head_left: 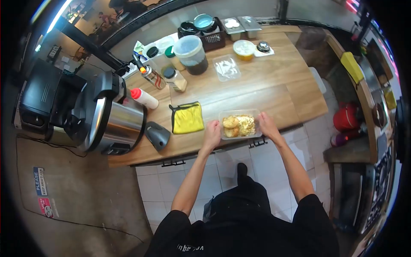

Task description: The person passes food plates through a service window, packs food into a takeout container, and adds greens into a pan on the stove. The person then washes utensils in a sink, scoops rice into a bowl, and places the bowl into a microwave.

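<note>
A clear plastic food container (240, 137) is at the front edge of the wooden counter, between my two hands. Inside it, rounded golden-brown pieces (231, 123) lie on the left and a pale yellow, crumbly food (247, 125) fills the right. My left hand (212, 132) is closed on the container's left end, fingers curled in. At the opposite end my right hand (268, 124) grips the rim the same way. Just left of my left hand, a folded yellow cloth (187, 118) with dark edging lies flat on the counter.
On the wooden counter (274, 64), a large steel cooker (122, 124) and a dark grey device (157, 135) stand left. Behind are a red-capped bottle (144, 98), a gas torch (153, 77), jars, a lidded bucket (191, 53), a clear plastic lid (227, 67) and a yellow-filled tub (244, 49).
</note>
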Tool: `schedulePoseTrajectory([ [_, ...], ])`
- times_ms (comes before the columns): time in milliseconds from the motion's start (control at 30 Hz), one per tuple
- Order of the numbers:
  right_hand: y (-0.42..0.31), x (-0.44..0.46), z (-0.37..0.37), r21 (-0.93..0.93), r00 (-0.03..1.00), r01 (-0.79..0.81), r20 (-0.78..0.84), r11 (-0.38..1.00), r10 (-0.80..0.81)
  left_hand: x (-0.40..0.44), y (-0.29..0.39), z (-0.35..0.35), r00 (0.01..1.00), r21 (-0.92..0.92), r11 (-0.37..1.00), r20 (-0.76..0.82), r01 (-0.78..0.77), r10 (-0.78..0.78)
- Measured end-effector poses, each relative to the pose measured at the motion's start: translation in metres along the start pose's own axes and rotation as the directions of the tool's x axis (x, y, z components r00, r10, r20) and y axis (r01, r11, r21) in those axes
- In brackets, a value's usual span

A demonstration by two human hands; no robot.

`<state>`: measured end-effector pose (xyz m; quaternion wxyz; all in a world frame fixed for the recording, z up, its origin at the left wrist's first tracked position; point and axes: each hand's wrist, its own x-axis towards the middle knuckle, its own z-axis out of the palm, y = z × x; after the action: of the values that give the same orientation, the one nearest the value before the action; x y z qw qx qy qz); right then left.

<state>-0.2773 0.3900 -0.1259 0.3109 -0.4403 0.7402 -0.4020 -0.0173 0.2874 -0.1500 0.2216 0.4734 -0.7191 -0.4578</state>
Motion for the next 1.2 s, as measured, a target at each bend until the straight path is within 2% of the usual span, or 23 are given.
schedulePoseTrajectory([
  [33, 0.000, 0.016, 0.000, -0.066, 1.000, 0.015, -0.005, 0.998, -0.015, 0.012, 0.001, 0.001, 1.000, 0.006, 1.000, -0.015, 0.008, -0.008],
  [100, -0.002, 0.048, -0.003, -0.213, 0.998, 0.060, 0.011, 0.975, -0.059, 0.026, 0.000, 0.002, 0.996, -0.219, 0.975, -0.074, 0.023, -0.040],
  [133, -0.014, 0.064, -0.008, -0.214, 0.998, 0.067, 0.020, 0.975, -0.064, 0.023, 0.015, -0.005, 0.996, -0.221, 0.975, -0.083, 0.025, -0.045],
  [200, -0.061, 0.098, -0.024, -0.393, 0.995, -0.048, -0.104, 0.918, 0.008, -0.006, 0.058, -0.020, 0.908, -0.704, 0.701, -0.215, 0.112, -0.361],
  [233, -0.095, 0.115, -0.030, -0.355, 0.987, -0.026, -0.155, 0.934, -0.032, -0.036, 0.043, -0.035, 0.905, -0.621, 0.754, -0.162, 0.215, -0.393],
  [267, -0.128, 0.135, -0.030, -0.314, 0.975, -0.001, -0.212, 0.949, -0.069, -0.067, 0.015, -0.033, 0.911, -0.498, 0.863, -0.313, 0.083, -0.268],
  [300, -0.146, 0.161, -0.025, -0.268, 0.944, 0.177, -0.227, 0.947, -0.241, -0.106, -0.005, -0.036, 0.901, -0.413, 0.910, -0.386, 0.024, -0.199],
  [333, -0.165, 0.185, -0.018, -0.224, 0.881, 0.350, -0.251, 0.910, -0.401, -0.146, -0.021, -0.035, 0.873, -0.282, 0.956, -0.445, 0.077, -0.201],
  [367, -0.193, 0.204, -0.008, -0.207, 0.846, 0.440, -0.231, 0.874, -0.480, -0.188, -0.030, -0.033, 0.846, -0.243, 0.944, -0.432, 0.225, -0.313],
  [400, -0.224, 0.220, 0.006, -0.186, 0.805, 0.525, -0.208, 0.830, -0.556, -0.226, -0.029, -0.035, 0.855, -0.080, 0.932, -0.375, 0.354, -0.357],
  [433, -0.251, 0.237, 0.023, -0.213, 0.710, 0.653, -0.162, 0.727, -0.686, -0.275, -0.074, -0.020, 0.930, -0.208, 0.940, -0.195, 0.270, -0.311],
  [467, -0.278, 0.255, 0.041, -0.232, 0.592, 0.765, -0.113, 0.601, -0.798, -0.304, -0.088, -0.009, 0.928, -0.178, 0.931, -0.139, 0.319, -0.345],
  [533, -0.322, 0.289, 0.093, -0.123, 0.539, 0.838, 0.036, 0.531, -0.841, -0.332, -0.114, 0.013, 0.916, -0.106, 0.923, -0.120, 0.370, -0.382],
  [600, -0.357, 0.321, 0.150, -0.202, 0.515, 0.854, 0.203, 0.479, -0.833, -0.337, -0.140, 0.023, 0.922, -0.055, 0.937, -0.168, 0.345, -0.349],
  [700, -0.395, 0.352, 0.210, -0.460, 0.646, 0.761, 0.472, 0.457, -0.601, -0.326, -0.145, 0.025, 0.881, -0.050, 0.924, -0.285, 0.380, -0.378],
  [767, -0.398, 0.374, 0.235, -0.446, 0.652, 0.757, 0.560, 0.477, -0.510, -0.295, -0.102, 0.002, 0.789, -0.109, 0.867, -0.370, 0.486, -0.489],
  [800, -0.397, 0.380, 0.243, -0.440, 0.650, 0.747, 0.643, 0.499, -0.405, -0.276, -0.071, -0.013, 0.678, -0.181, 0.795, -0.434, 0.580, -0.593],
  [867, -0.404, 0.370, 0.227, -0.462, 0.638, 0.763, 0.650, 0.451, -0.413, -0.256, -0.044, -0.030, 0.650, -0.187, 0.874, -0.603, 0.449, -0.463],
  [967, -0.405, 0.345, 0.172, -0.285, 0.543, 0.838, 0.350, 0.466, -0.763, -0.214, -0.002, -0.075, 0.647, -0.097, 0.949, -0.710, 0.300, -0.277],
  [1000, -0.399, 0.334, 0.147, -0.219, 0.497, 0.865, 0.242, 0.452, -0.833, -0.199, -0.001, -0.086, 0.657, -0.088, 0.974, -0.725, 0.208, -0.206],
  [1067, -0.393, 0.296, 0.080, -0.099, 0.506, 0.862, 0.136, 0.496, -0.852, -0.152, 0.017, -0.116, 0.679, -0.026, 0.999, -0.734, -0.043, 0.010],
  [1133, -0.370, 0.243, 0.011, -0.176, 0.602, 0.791, 0.059, 0.586, -0.796, -0.103, 0.052, -0.127, 0.656, -0.041, 0.977, -0.747, -0.208, 0.108],
  [1200, -0.341, 0.194, -0.056, -0.411, 0.656, 0.699, 0.042, 0.586, -0.754, -0.066, 0.080, -0.128, 0.682, -0.029, 0.909, -0.671, -0.415, 0.290],
])
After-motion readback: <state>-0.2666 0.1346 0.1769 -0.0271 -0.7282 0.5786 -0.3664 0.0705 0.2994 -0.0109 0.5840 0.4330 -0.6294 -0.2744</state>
